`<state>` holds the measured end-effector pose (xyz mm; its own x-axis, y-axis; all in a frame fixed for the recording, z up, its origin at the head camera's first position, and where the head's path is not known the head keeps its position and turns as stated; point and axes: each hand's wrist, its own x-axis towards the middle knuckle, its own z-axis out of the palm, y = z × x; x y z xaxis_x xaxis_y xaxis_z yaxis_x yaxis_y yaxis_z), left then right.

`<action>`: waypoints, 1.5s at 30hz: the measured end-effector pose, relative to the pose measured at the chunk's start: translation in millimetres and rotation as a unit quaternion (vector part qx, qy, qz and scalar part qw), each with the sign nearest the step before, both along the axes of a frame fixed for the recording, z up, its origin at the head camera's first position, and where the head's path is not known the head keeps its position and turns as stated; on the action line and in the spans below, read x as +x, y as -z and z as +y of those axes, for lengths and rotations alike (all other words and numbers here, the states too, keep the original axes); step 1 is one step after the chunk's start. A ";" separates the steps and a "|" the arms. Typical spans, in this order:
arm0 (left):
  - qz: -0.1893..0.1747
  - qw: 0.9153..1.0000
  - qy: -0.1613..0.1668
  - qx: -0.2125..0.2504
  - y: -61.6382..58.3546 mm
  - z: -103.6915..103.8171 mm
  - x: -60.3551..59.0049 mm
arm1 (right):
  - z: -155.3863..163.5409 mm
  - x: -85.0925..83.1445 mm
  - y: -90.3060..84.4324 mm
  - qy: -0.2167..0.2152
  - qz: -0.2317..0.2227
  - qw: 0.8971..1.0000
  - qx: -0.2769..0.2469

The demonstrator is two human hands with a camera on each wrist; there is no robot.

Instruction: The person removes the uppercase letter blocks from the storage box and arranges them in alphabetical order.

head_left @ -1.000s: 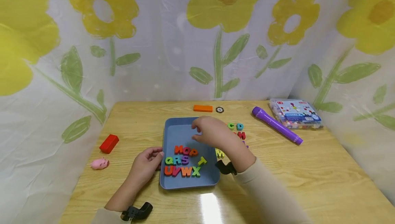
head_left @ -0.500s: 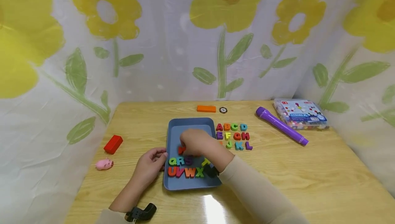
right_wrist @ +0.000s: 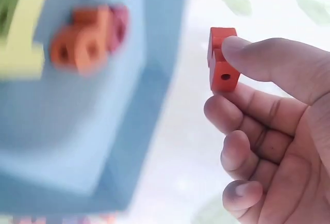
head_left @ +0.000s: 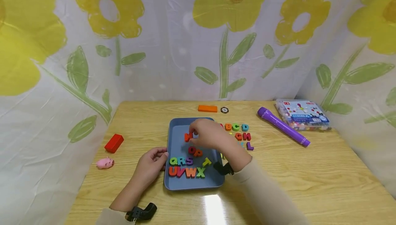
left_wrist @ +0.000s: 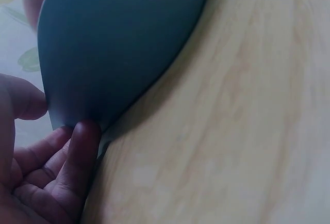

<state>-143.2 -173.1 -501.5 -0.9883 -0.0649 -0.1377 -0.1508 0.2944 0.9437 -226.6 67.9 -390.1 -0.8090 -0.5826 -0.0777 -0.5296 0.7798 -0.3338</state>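
Note:
A blue tray point(head_left: 177, 128) lies on the wooden table with colourful letter blocks in rows: O and P point(head_left: 195, 151), then Q R S and a yellow T point(head_left: 206, 162), then U V W X point(head_left: 186, 172). My right hand point(head_left: 206, 135) hovers over the tray and pinches a red-orange letter N point(head_left: 187, 137) between thumb and forefinger; the right wrist view shows that letter N point(right_wrist: 220, 61) held clear of the tray point(right_wrist: 77, 131). My left hand point(head_left: 150, 164) holds the tray's left rim, fingers against the tray wall point(left_wrist: 113, 43).
More letters point(head_left: 239, 136) lie in rows right of the tray. A purple marker point(head_left: 283, 126) and a bead box point(head_left: 301, 115) sit at the far right. An orange block point(head_left: 207, 108), a small round object point(head_left: 224, 110), a red block point(head_left: 114, 143) and a pink pig point(head_left: 105, 163) lie around.
My right hand dipped to the N-O-P row, took hold of the red-orange N and lifted it up and back over the tray. The left hand stayed on the rim.

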 end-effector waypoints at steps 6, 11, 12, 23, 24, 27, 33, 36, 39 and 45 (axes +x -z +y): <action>-0.003 1.000 -0.003 -0.008 -2.2 -0.4 1.8 | 61.4 7.6 -13.3 0.048 0.025 0.997 -0.057; -0.007 1.000 -0.005 -0.013 -4.1 -1.5 3.7 | 108.7 16.8 1.2 0.092 0.010 0.994 -0.061; -0.007 1.000 -0.006 -0.014 -4.7 -1.6 3.9 | 115.9 18.5 5.6 0.095 0.003 0.994 -0.060; -0.009 1.000 -0.013 -0.020 -7.2 -1.8 4.2 | 142.6 30.7 40.2 0.109 -0.046 0.992 -0.044; -0.008 1.000 -0.013 -0.019 -7.0 -1.5 3.9 | 142.6 31.3 42.3 0.111 -0.050 0.992 -0.044; -0.006 1.000 -0.014 -0.020 -6.3 -0.4 3.3 | 142.9 31.8 47.7 0.113 -0.056 0.991 -0.044; -0.005 1.000 -0.012 -0.015 -4.4 1.6 3.1 | 144.2 33.2 53.4 0.113 -0.057 0.991 -0.044; -0.004 1.000 -0.011 -0.012 -3.3 2.2 3.0 | 144.9 34.1 55.2 0.114 -0.058 0.991 -0.041; -0.004 1.000 -0.010 -0.012 -2.5 2.7 2.8 | 144.7 34.6 56.5 0.116 -0.059 0.991 -0.037; -0.003 1.000 -0.007 -0.011 -1.8 4.2 1.8 | 146.0 35.1 59.1 0.118 -0.065 0.990 -0.037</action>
<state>-141.4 -168.9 -499.7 -0.9865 -0.0821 -0.1416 -0.1604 0.3130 0.9361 -191.5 213.9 -449.3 -0.9095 -0.3862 -0.1541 -0.2838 0.8474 -0.4487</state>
